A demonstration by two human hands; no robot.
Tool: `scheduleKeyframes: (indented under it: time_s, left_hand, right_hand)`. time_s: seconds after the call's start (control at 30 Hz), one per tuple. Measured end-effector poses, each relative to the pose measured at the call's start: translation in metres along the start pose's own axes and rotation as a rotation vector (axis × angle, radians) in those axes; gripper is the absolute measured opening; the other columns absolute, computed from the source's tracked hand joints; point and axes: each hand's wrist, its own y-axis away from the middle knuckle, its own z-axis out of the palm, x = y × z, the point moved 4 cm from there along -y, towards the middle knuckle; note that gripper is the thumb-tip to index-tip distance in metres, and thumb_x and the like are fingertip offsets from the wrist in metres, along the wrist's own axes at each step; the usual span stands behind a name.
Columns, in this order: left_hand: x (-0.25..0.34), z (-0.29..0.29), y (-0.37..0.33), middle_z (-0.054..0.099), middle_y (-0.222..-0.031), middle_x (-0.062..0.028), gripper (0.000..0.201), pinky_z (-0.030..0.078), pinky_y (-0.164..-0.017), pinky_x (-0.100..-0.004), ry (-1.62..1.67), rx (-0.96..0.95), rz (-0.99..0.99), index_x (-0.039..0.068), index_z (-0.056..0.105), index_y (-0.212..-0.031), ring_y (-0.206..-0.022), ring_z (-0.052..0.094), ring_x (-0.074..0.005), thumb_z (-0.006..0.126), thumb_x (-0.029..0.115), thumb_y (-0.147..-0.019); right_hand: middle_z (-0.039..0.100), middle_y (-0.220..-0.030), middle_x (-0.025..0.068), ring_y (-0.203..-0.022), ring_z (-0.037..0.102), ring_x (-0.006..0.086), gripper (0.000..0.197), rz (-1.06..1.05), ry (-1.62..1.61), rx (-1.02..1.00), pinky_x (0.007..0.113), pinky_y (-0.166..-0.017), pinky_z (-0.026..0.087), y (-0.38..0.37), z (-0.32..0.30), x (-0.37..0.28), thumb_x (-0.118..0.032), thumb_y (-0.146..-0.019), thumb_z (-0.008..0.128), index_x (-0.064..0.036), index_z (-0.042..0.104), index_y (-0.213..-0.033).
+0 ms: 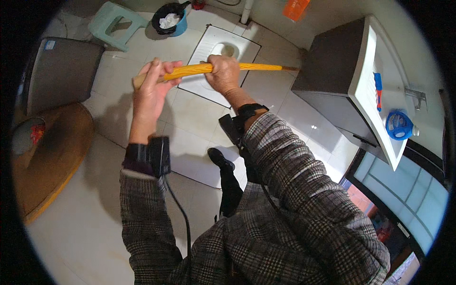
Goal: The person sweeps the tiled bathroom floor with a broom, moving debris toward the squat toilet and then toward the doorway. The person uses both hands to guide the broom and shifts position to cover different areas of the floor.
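Note:
A long yellow pole (pixel 259 67) with a wood-grain pattern lies crosswise in front of me, nearly level. My right hand (pixel 225 73) is wrapped round its middle in a closed grip. Toward the pole's pale left end, my left hand (pixel 151 97) holds it between the thumb and the fingers, more loosely than the right. The darker right end reaches toward the vanity cabinet, and I cannot make out what is fixed there. Below the pole, a white squat toilet (pixel 202 88) is set in the tiled floor, partly hidden by my right hand and the pole.
A pale green stool (pixel 111 23) and a blue bin (pixel 178 28) with a black liner stand at the far left. Grey vanity cabinet (pixel 327 57) with white sink (pixel 363 85), blue bottle (pixel 399 124) on it, at right. Brown wooden piece (pixel 61 156) and grey box-like unit (pixel 64 73) at left.

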Motion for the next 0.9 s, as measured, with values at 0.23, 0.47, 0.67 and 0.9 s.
scheduleKeyframes:
  time_s: [0.23, 0.47, 0.67, 0.9]
  left_hand:
    - [0.059, -0.008, 0.092, 0.066, -0.117, -0.0187, 0.032, 0.051, -0.092, -0.0440, -0.334, 0.135, 0.096, 0.004, 0.058, -0.094, -0.118, 0.060, -0.0295, 0.057, 0.035, -0.101]
    - [0.035, 0.047, 0.153, 0.067, -0.105, -0.0115, 0.010, 0.052, -0.097, -0.0469, -0.642, -0.273, 0.389, 0.004, 0.058, -0.085, -0.119, 0.062, -0.0322, 0.067, 0.007, -0.088]
    - [0.081, 0.072, 0.193, 0.067, -0.090, -0.0076, 0.013, 0.053, -0.094, -0.0486, -0.767, -0.335, 0.537, 0.005, 0.055, -0.078, -0.103, 0.069, -0.0308, 0.066, 0.002, -0.083]
    - [0.140, 0.107, 0.221, 0.065, -0.080, -0.0051, 0.022, 0.054, -0.090, -0.0534, -0.634, -0.364, 0.525, 0.005, 0.047, -0.068, -0.080, 0.071, -0.0245, 0.062, -0.006, -0.079]
  right_hand:
    - [0.065, -0.070, 0.0079, -0.071, 0.066, 0.0302, 0.015, -0.194, -0.235, -0.089, 0.045, -0.065, 0.047, 0.012, -0.012, -0.069, -0.023, -0.071, 0.075, -0.0129, 0.065, -0.073]
    - [0.066, -0.069, 0.0063, -0.072, 0.066, 0.0300, 0.020, -0.339, -0.291, -0.318, 0.044, -0.067, 0.048, 0.051, -0.058, -0.046, -0.028, -0.079, 0.073, -0.0131, 0.062, -0.070]
    - [0.066, -0.070, 0.0054, -0.072, 0.067, 0.0275, 0.019, -0.278, -0.322, -0.403, 0.042, -0.068, 0.048, 0.086, -0.088, -0.084, -0.028, -0.079, 0.074, -0.0153, 0.063, -0.070]
    - [0.063, -0.066, 0.0047, -0.068, 0.065, 0.0293, 0.026, -0.273, -0.562, -0.260, 0.042, -0.065, 0.047, 0.106, -0.135, -0.130, -0.025, -0.080, 0.076, -0.0111, 0.058, -0.068]
